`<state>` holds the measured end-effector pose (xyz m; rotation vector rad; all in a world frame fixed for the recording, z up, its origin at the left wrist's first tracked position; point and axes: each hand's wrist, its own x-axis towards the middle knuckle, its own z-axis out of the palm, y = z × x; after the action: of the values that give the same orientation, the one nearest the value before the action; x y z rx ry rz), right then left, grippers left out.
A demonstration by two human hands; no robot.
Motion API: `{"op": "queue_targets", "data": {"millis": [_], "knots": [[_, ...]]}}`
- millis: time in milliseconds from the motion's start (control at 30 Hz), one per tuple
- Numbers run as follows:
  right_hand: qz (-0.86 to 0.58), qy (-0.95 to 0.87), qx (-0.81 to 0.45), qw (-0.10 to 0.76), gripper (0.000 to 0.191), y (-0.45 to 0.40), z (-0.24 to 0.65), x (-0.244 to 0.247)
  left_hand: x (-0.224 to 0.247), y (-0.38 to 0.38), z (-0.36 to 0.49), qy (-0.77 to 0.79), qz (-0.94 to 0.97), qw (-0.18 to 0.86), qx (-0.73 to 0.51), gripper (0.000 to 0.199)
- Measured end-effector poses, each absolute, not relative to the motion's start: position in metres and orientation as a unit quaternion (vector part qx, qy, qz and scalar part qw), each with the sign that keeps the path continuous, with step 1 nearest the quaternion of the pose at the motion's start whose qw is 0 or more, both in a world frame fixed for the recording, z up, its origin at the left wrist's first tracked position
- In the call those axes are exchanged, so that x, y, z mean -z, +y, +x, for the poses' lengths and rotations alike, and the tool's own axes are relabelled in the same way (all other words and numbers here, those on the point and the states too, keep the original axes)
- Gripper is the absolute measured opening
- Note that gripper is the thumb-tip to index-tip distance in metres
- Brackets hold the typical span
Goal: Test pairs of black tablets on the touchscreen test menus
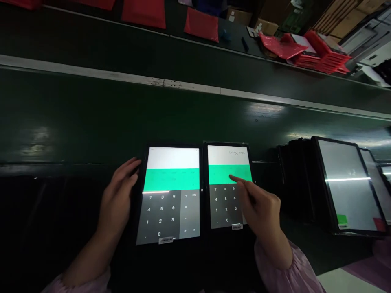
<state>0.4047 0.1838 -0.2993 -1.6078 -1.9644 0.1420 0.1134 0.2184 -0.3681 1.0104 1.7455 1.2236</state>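
Note:
Two tablets lie side by side on the dark work surface, both showing a calculator with a green band. My left hand (pixel 119 195) rests at the left edge of the left tablet (pixel 171 211), fingers loosely bent and a little apart, with nothing seen in it. Over the right tablet (pixel 221 203) is my right hand (pixel 259 203), its index fingertip on or just above the green band and the other fingers curled in. That hand covers the lower right keys. Each tablet has a small barcode label at its bottom edge.
Several upright tablets (pixel 351 179) stand stacked at the right. A metal rail (pixel 189 85) crosses the green bench (pixel 122 114). Beyond it lie red pouches (pixel 201 24), a pile of red packages (pixel 317 53) and cardboard boxes (pixel 240 16).

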Motion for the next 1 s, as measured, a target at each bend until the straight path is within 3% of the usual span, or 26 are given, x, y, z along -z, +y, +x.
{"op": "queue_targets", "data": {"millis": [133, 300, 833, 1000], "knots": [[-0.534, -0.798, -0.140, 0.242, 0.049, 0.187, 0.363, 0.301, 0.368, 0.219, 0.113, 0.670, 0.398, 0.407, -0.477, 0.036], [-0.513, -0.823, -0.118, 0.214, 0.049, 0.199, 0.335, 0.313, 0.372, 0.208, 0.107, 0.663, 0.417, 0.419, -0.459, 0.042], [-0.542, -0.786, -0.102, 0.280, 0.039, 0.199, 0.333, 0.311, 0.379, 0.201, 0.105, 0.611, 0.419, 0.475, -0.476, 0.056], [-0.459, -0.824, -0.187, 0.274, 0.041, 0.186, 0.314, 0.314, 0.391, 0.198, 0.103, 0.570, 0.476, 0.464, -0.483, 0.066]]}}
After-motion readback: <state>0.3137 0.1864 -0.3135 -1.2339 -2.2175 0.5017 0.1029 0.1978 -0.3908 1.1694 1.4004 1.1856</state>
